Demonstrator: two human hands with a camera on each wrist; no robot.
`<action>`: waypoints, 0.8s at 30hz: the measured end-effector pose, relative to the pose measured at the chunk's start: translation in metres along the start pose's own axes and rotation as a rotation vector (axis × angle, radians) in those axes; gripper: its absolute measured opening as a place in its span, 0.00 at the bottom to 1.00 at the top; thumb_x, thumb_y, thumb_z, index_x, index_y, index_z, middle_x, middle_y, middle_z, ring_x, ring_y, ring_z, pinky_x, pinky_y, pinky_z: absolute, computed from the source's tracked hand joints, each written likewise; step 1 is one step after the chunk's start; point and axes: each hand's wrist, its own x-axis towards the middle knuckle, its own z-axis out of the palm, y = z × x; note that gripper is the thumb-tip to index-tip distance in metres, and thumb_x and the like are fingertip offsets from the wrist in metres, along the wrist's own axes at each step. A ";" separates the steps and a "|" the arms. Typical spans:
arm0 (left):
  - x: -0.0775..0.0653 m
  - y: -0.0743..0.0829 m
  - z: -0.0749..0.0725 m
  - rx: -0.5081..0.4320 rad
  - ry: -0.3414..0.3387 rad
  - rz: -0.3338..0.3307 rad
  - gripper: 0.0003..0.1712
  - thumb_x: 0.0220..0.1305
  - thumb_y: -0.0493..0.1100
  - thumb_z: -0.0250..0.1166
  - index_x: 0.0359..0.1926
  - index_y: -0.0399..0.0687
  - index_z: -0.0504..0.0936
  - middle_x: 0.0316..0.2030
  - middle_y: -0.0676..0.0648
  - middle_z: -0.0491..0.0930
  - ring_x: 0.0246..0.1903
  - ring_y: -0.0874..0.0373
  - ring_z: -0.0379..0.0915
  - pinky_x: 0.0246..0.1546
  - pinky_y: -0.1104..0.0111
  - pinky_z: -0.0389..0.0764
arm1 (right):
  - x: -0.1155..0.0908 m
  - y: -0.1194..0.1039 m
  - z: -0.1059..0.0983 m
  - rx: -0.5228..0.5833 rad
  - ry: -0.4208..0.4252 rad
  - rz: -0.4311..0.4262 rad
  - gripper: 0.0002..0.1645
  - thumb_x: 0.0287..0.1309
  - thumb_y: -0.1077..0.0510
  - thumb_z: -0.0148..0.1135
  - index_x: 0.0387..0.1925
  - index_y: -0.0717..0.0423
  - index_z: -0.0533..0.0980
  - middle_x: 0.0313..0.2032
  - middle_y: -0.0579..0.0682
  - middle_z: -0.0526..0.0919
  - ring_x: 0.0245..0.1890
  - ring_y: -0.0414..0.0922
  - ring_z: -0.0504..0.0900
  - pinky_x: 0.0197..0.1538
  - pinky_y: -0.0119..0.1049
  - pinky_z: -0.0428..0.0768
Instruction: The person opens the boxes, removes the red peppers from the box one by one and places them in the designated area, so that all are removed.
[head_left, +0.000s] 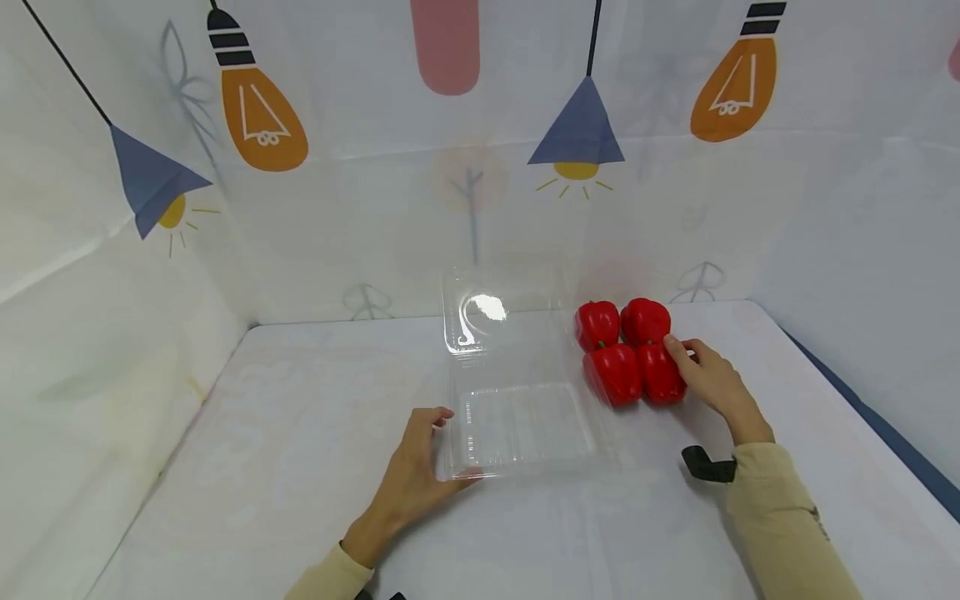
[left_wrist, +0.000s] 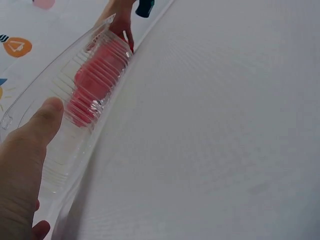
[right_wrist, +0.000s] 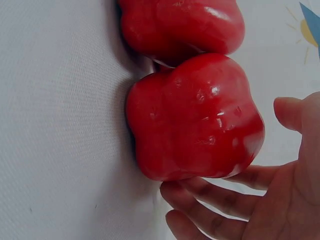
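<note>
A clear plastic clamshell container [head_left: 525, 429] lies on the table with its lid [head_left: 510, 321] raised at the back. My left hand [head_left: 420, 458] holds its front left corner, thumb along the front wall and fingertips at the left side. Several shiny red bell peppers stand close together right of the container. At the front right bell pepper [head_left: 660, 375] is my right hand [head_left: 705, 375]. Its fingers reach around that pepper's outer side, while the thumb [right_wrist: 288, 112] stands apart from it in the right wrist view.
The other bell peppers [head_left: 597, 325] press up against the front right one and stand near the lid. A white sheet covers the table [head_left: 300, 400]. Behind rises a white cloth backdrop [head_left: 360, 225] printed with lamps and bulbs. A black strap end [head_left: 705, 464] sticks out by my right sleeve.
</note>
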 end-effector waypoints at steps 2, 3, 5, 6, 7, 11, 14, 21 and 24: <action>-0.003 0.000 -0.001 0.014 0.007 0.017 0.47 0.42 0.62 0.74 0.56 0.45 0.65 0.52 0.52 0.69 0.50 0.57 0.67 0.47 0.65 0.75 | 0.000 -0.001 0.000 0.004 0.002 -0.004 0.56 0.61 0.24 0.24 0.67 0.69 0.51 0.60 0.74 0.63 0.56 0.68 0.67 0.51 0.63 0.74; -0.004 0.000 -0.002 0.021 0.008 0.023 0.47 0.41 0.63 0.74 0.56 0.45 0.65 0.52 0.52 0.69 0.50 0.58 0.67 0.47 0.66 0.74 | 0.001 -0.002 0.001 0.005 0.004 -0.009 0.56 0.61 0.24 0.24 0.67 0.69 0.51 0.60 0.74 0.63 0.56 0.68 0.67 0.51 0.63 0.74; -0.006 0.000 -0.003 0.033 0.016 0.039 0.47 0.41 0.63 0.74 0.56 0.44 0.65 0.52 0.52 0.69 0.50 0.59 0.67 0.47 0.68 0.73 | 0.001 -0.002 0.002 0.012 0.013 -0.016 0.55 0.62 0.25 0.23 0.67 0.69 0.51 0.61 0.74 0.62 0.56 0.68 0.66 0.52 0.63 0.74; -0.007 0.000 -0.004 0.037 0.021 0.048 0.47 0.41 0.63 0.74 0.56 0.44 0.66 0.51 0.52 0.69 0.50 0.59 0.67 0.47 0.69 0.73 | 0.002 -0.002 0.002 0.015 0.020 -0.020 0.55 0.62 0.26 0.23 0.67 0.69 0.51 0.61 0.74 0.62 0.56 0.68 0.66 0.52 0.63 0.73; -0.008 0.000 -0.004 0.044 0.027 0.057 0.47 0.41 0.63 0.74 0.56 0.44 0.66 0.51 0.52 0.69 0.50 0.59 0.67 0.47 0.70 0.72 | 0.002 -0.003 0.003 0.020 0.028 -0.023 0.54 0.63 0.26 0.23 0.67 0.69 0.51 0.61 0.74 0.61 0.57 0.69 0.65 0.52 0.63 0.73; -0.010 -0.002 -0.005 0.066 0.057 0.095 0.47 0.40 0.64 0.74 0.55 0.43 0.67 0.51 0.53 0.69 0.49 0.61 0.66 0.48 0.75 0.70 | 0.005 -0.004 0.004 0.034 0.070 -0.044 0.51 0.65 0.28 0.24 0.68 0.67 0.52 0.62 0.73 0.61 0.57 0.69 0.64 0.52 0.63 0.73; -0.010 -0.002 -0.006 0.077 0.066 0.099 0.47 0.39 0.64 0.75 0.54 0.43 0.68 0.50 0.53 0.69 0.49 0.62 0.66 0.49 0.77 0.69 | 0.006 -0.005 0.004 0.043 0.109 -0.072 0.48 0.66 0.30 0.25 0.68 0.67 0.52 0.61 0.73 0.61 0.58 0.68 0.64 0.52 0.63 0.73; -0.008 0.002 -0.006 0.091 0.022 0.040 0.57 0.27 0.72 0.75 0.58 0.50 0.67 0.50 0.51 0.68 0.49 0.58 0.68 0.48 0.66 0.71 | 0.002 -0.006 0.001 0.045 0.212 -0.196 0.39 0.69 0.39 0.36 0.67 0.66 0.55 0.62 0.71 0.62 0.59 0.68 0.63 0.54 0.65 0.72; -0.006 0.002 -0.007 0.112 0.035 0.064 0.57 0.36 0.81 0.63 0.61 0.50 0.68 0.50 0.48 0.68 0.47 0.55 0.67 0.46 0.61 0.66 | 0.001 -0.009 0.000 0.039 0.243 -0.266 0.36 0.69 0.42 0.41 0.66 0.64 0.57 0.62 0.70 0.62 0.60 0.67 0.62 0.54 0.67 0.70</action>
